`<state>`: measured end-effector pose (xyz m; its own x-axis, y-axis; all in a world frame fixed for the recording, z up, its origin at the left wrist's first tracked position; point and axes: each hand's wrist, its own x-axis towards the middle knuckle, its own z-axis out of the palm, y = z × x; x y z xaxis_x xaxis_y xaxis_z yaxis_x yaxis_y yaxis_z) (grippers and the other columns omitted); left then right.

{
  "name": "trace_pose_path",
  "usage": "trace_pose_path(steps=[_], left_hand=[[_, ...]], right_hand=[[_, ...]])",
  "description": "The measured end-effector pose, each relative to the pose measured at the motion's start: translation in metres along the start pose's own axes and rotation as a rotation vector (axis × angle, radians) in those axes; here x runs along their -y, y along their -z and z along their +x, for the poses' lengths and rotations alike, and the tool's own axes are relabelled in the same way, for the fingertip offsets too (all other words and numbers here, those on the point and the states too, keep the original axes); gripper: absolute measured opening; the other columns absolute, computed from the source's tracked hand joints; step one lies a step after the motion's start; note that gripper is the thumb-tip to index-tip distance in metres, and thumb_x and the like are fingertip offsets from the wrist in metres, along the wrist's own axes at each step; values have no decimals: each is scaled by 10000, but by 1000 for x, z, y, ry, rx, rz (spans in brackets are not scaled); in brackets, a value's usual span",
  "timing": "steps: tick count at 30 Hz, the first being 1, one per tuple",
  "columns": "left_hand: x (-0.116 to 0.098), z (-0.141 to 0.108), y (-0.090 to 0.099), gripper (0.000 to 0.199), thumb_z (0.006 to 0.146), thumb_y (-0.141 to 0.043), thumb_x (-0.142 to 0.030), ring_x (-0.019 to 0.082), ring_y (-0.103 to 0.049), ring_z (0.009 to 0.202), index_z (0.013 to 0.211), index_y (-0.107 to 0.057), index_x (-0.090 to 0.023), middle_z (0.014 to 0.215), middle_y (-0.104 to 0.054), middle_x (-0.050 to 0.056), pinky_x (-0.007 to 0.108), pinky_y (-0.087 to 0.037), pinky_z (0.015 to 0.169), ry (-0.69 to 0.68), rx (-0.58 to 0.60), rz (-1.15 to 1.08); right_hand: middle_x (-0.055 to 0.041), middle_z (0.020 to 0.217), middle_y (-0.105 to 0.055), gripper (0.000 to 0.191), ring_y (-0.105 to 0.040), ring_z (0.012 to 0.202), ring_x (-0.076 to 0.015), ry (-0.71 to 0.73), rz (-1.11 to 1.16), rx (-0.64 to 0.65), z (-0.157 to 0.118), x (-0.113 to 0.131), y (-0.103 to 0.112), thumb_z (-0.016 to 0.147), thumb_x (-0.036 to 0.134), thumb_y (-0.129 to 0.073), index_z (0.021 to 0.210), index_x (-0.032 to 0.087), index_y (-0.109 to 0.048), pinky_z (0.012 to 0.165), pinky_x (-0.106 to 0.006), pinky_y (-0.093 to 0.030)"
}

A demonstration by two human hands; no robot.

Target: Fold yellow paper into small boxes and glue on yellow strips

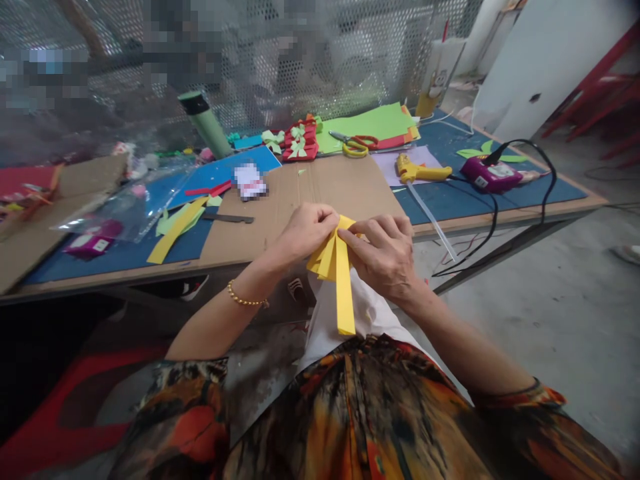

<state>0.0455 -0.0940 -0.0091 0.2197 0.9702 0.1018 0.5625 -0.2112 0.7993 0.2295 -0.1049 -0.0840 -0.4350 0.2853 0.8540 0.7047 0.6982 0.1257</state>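
Between my two hands is a pleated strip of yellow paper, held just off the table's front edge above my lap. My left hand pinches its upper folds from the left. From the right, the thumb and fingers of my right hand press on the same folds. Short folded layers fan out below my left fingers, while one longer flat tail hangs straight down. Parts of the folds are hidden behind my fingers.
On the table are a yellow hot glue gun, a purple box with a cable, scissors, green paper sheets, red pieces with green bows, a green bottle, a dark flat blade and another yellow strip.
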Motion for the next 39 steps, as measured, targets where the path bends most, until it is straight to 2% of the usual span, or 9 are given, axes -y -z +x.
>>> trace_pose_path(steps=[2, 5, 11, 19, 32, 36, 39], left_hand=[[-1, 0, -1, 346, 875, -515, -141, 106, -314, 592, 565, -385, -222, 604, -333, -61, 303, -232, 570, 17, -1, -4], [-3, 0, -1, 370, 883, -521, -133, 107, -303, 595, 561, -363, -225, 608, -316, -64, 307, -224, 577, 7, -18, 6], [-4, 0, -1, 405, 910, -529, -115, 101, -307, 598, 556, -361, -220, 606, -319, -65, 301, -229, 578, 5, -41, 12], [-4, 1, -3, 391, 895, -529, -82, 89, -312, 595, 559, -373, -209, 605, -319, -66, 288, -229, 571, 20, -48, 25], [1, 4, -6, 367, 884, -522, -85, 81, -315, 587, 561, -393, -202, 594, -324, -62, 277, -210, 576, 18, -53, -16], [-2, 4, -5, 418, 915, -545, -125, 72, -286, 556, 538, -383, -204, 568, -303, -69, 274, -189, 548, 34, -35, -30], [-7, 3, -3, 418, 939, -620, -219, 75, -331, 549, 545, -483, -190, 559, -373, -65, 262, -225, 528, 70, 1, -68]], right_hand=[[-29, 979, -784, 165, -573, 915, -210, 23, -3, -24, 0, -1, 0, 1086, 220, -617, 1142, 249, -770, 855, -415, -336], [-35, 1013, -784, 176, -574, 939, -221, 10, -2, 10, 1, 0, 1, 1085, 221, -610, 1172, 253, -759, 850, -425, -334], [-75, 1027, -783, 201, -561, 944, -241, 44, -22, 34, 3, 5, 7, 1082, 201, -576, 1179, 179, -750, 837, -428, -345], [-85, 1057, -772, 249, -558, 959, -248, 29, -22, 66, 0, 6, 9, 1073, 143, -542, 1211, 187, -744, 854, -427, -345], [-100, 1147, -758, 353, -544, 1025, -269, -31, -38, 201, -7, 8, 6, 1066, 125, -505, 1328, 218, -722, 888, -450, -339], [-100, 1137, -760, 340, -541, 1023, -263, -3, -55, 159, -7, 8, 6, 1079, 128, -498, 1322, 205, -723, 893, -442, -339], [-105, 1121, -764, 310, -535, 1012, -260, 20, -79, 126, -6, 9, 6, 1087, 134, -502, 1291, 176, -732, 894, -437, -345]])
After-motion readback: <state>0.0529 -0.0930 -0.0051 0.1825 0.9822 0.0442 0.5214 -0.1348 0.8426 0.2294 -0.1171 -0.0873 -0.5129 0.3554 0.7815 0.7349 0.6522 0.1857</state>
